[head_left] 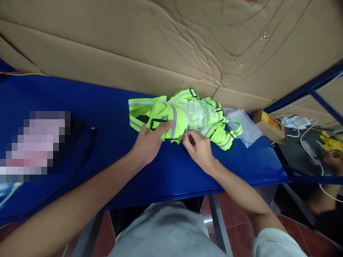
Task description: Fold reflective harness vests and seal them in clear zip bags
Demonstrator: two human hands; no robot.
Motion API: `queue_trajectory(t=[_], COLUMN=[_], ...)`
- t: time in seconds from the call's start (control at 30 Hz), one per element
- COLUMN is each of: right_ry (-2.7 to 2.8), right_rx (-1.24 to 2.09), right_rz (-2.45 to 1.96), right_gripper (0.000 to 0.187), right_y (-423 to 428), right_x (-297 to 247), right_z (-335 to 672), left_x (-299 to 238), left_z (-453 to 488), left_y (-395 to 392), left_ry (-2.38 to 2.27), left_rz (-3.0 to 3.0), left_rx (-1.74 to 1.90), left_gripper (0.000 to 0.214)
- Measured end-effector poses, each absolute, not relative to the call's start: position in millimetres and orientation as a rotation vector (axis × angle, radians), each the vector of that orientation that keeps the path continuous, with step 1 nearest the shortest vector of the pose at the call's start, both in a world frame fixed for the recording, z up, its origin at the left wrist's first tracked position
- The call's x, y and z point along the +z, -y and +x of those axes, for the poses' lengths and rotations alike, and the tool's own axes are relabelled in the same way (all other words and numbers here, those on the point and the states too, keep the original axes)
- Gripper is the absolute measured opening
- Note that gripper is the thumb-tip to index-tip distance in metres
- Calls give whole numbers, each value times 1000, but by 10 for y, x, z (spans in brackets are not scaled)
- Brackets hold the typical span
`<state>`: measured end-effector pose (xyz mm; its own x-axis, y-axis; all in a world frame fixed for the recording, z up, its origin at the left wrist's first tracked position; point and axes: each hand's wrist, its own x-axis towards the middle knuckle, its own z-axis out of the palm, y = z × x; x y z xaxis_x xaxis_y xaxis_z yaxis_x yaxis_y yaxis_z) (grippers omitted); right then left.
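Note:
On the blue table lies a bundle of neon yellow reflective straps point(167, 114) with grey stripes and black buckles. My left hand point(150, 142) is closed round its left part, the thumb pressed on top. Clear plastic film point(199, 113), seemingly a bag, covers the bundle's middle. My right hand point(198, 148) is closed in a pinch at the near edge of this plastic. Its fingertips partly hide what they grip. More reflective straps point(226, 137) with buckles spread out to the right of the plastic.
A flat clear bag point(245, 126) lies right of the straps, beside an open cardboard box point(270, 125). At left are a pixelated object point(37, 142) and a black cable point(91, 137). Cardboard point(120, 53) lines the back. Another person's hand point(333, 160) is near yellow items point(331, 141) at far right.

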<state>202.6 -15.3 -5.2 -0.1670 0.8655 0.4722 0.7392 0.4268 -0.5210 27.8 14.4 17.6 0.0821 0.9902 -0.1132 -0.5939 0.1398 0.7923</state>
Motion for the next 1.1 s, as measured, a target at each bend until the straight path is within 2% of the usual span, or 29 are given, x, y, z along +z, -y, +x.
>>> queue_trajectory(t=[0.13, 0.27, 0.47, 0.67, 0.97, 1.1], right_ry=[2018, 1996, 1728, 1527, 1936, 1963], right_rx=[150, 284, 682, 792, 337, 268], right_rz=[-1427, -1459, -1373, -1317, -1176, -1188], right_gripper=[21, 16, 25, 33, 22, 27], right_y=[186, 268, 315, 295, 374, 259], right_x=[-117, -163, -74, -78, -69, 23], right_z=[1929, 1798, 1757, 1790, 1752, 1968], left_x=[169, 122, 51, -7, -55, -92], left_z=[325, 391, 424, 424, 431, 298], left_y=[-136, -114, -79, -93, -59, -163], left_ry=[-743, -781, -836, -922, -1035, -1054], left_rz=[632, 569, 868, 1005, 1237, 1472], left_rx=[1352, 1430, 1541, 1620, 1563, 1587], left_gripper=[33, 40, 29, 34, 46, 63])
